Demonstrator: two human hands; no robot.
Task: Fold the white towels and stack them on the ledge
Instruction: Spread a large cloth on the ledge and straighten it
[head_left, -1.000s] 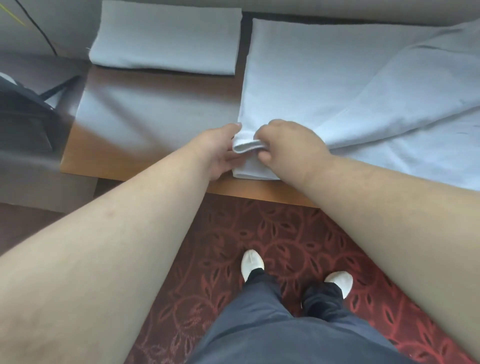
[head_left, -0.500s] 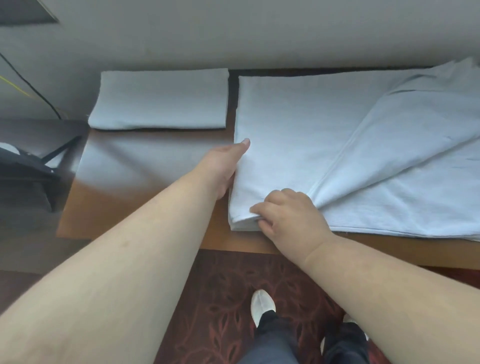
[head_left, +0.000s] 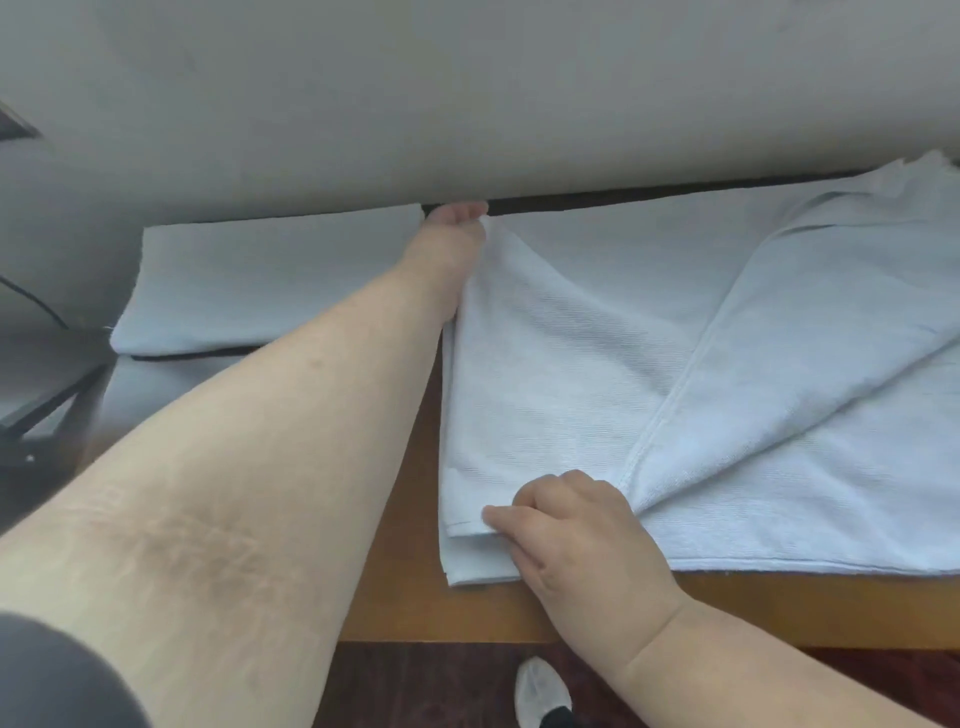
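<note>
Both hands are on one white towel (head_left: 597, 353) along its left edge. The right hand (head_left: 582, 535) lies on the near left corner with its fingers curled, the index fingertip pressing the doubled edge down; whether the thumb pinches under the layers is hidden. The left hand (head_left: 452, 228) reaches to the far left corner by the wall, fingers on or around the cloth, though the angle hides whether they grip it or only press.

That towel is the largest thing here, spread over the right part of the wooden ledge (head_left: 405, 597), with a big flap lying slantwise across its right half. Holding both ends of the left edge looks meant to square the layers before the next fold, so the fold is partly made and stacking is not yet done.

Left of it, just beside the left arm, a folded towel (head_left: 270, 275) lies flat against the wall, likely the start of the stack. A plain grey wall (head_left: 467, 93) rises behind the glossy ledge; below are patterned dark red carpet (head_left: 447, 691) and a white shoe (head_left: 540, 691).
</note>
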